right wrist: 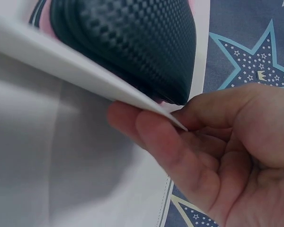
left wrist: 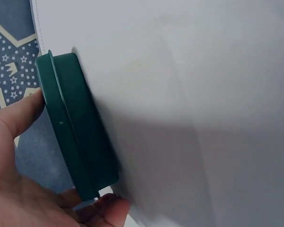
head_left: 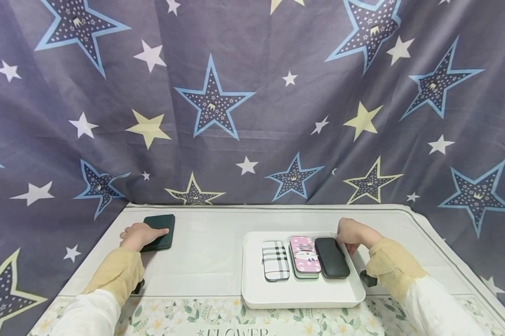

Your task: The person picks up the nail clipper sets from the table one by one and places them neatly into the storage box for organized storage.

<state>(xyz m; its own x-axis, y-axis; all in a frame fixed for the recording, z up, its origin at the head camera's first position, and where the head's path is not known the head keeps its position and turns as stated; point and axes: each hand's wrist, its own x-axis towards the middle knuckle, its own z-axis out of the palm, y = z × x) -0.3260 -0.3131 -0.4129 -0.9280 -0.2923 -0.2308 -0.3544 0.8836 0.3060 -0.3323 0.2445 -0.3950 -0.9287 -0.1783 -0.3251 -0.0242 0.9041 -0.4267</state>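
At the left of the table, my left hand (head_left: 136, 235) holds a dark green lidded tin box (head_left: 162, 239), thumb across its top. In the left wrist view the box (left wrist: 83, 127) lies between thumb and fingers, its rimmed lid closed. On the right, my right hand (head_left: 355, 232) pinches the far right corner of a white tray (head_left: 256, 290); the right wrist view shows thumb and fingers on its rim (right wrist: 94, 75). Inside the tray are a white plaid case (head_left: 276, 263), a pink cartoon case (head_left: 305, 254) with a pale green edge below, and a black textured case (head_left: 332, 259).
A white mat (head_left: 206, 252) covers the table between the tin box and the tray. Along the near edge runs a floral cloth (head_left: 185, 315) with lettering. A dark star-patterned curtain (head_left: 261, 126) hangs behind the table.
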